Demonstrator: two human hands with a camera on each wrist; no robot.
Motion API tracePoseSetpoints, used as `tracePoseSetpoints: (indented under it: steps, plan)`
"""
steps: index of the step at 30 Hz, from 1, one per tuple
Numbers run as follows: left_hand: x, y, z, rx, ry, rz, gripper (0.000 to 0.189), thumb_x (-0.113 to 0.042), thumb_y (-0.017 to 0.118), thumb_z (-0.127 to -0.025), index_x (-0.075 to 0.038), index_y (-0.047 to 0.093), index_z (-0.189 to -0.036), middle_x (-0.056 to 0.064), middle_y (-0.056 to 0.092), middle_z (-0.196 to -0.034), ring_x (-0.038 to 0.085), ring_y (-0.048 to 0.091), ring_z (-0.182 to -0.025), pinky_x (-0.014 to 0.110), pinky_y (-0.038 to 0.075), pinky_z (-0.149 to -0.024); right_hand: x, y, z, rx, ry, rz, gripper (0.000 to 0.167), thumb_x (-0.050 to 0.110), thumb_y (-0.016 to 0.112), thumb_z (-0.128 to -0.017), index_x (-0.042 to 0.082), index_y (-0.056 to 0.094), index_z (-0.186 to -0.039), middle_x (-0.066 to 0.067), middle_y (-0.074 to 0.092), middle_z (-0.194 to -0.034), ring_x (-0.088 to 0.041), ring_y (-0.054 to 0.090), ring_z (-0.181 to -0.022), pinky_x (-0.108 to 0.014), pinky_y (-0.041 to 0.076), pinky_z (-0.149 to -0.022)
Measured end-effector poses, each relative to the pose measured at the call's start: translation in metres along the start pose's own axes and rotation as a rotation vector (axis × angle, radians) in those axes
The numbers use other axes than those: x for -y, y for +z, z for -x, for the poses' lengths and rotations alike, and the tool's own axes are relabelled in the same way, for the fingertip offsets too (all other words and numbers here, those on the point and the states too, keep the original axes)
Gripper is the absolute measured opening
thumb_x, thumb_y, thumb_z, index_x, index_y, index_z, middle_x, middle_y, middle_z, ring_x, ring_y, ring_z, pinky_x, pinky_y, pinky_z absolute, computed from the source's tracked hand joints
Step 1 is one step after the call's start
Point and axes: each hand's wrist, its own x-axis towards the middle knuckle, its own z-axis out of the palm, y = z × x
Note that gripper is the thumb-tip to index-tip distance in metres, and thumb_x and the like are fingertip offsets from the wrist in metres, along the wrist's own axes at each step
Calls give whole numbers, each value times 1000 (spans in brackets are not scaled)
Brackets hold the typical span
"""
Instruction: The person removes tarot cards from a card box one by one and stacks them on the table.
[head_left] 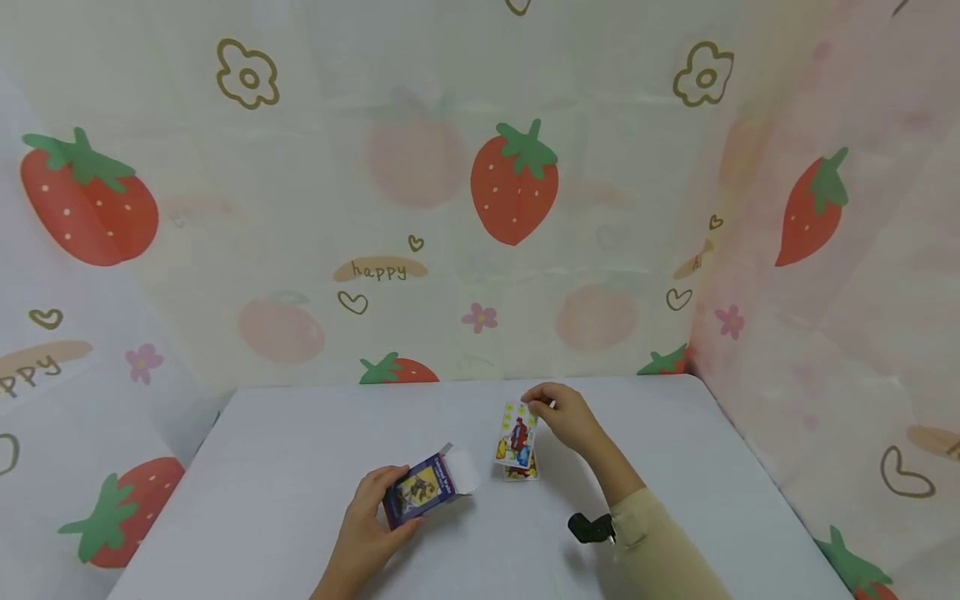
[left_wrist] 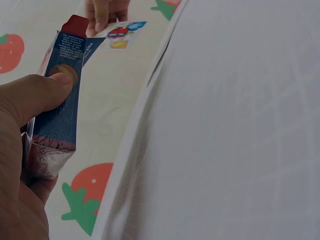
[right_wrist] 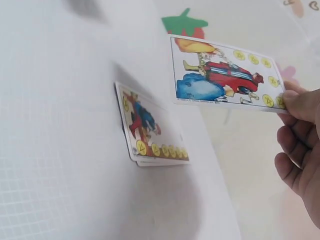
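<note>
My left hand grips a dark blue card box, thumb along one narrow side in the left wrist view. The box is tilted, and its white end flap stands open toward the right. My right hand pinches one tarot card by its end; the card shows a red-robed figure and yellow discs. Below that card, apart from it in the right wrist view, a small stack of tarot cards lies face up on the table. Whether cards are inside the box is hidden.
The table has a white cover and ends at a strawberry-printed backdrop behind it and at both sides. A black device juts from the right sleeve.
</note>
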Motion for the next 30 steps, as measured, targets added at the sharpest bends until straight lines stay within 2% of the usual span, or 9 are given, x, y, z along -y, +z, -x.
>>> tracePoseSetpoints:
  steps: [11,16,24,30]
  plan:
    - [2,0,0,1,14,-2,80,-16,96,-69,-16,59,-140,-2,56,-138,16,54,-128,51,49,-107,-18,10,-11,88,70,22,10,12,66,-100,14,75,-105,3,68,-91,-14,58,-84,-31,48,-74]
    - [2,-1,-1,-1,25,-5,80,-16,96,-70,-15,59,-140,-2,56,-137,16,54,-128,50,49,-107,-25,16,-15,96,88,37,9,11,68,-99,13,75,-102,2,68,-92,-14,57,-84,-32,48,-75]
    - [4,0,0,9,8,-1,81,-15,96,-70,-21,58,-140,-3,56,-138,17,55,-128,51,49,-107,-36,26,-20,120,127,64,8,13,67,-99,14,75,-102,2,68,-95,-15,57,-87,-34,49,-78]
    - [6,1,-1,11,11,-1,81,-15,96,-70,-20,58,-141,-3,55,-138,17,54,-128,51,49,-107,-43,32,-23,103,115,81,9,11,67,-99,14,76,-101,1,70,-98,-16,60,-92,-39,51,-86]
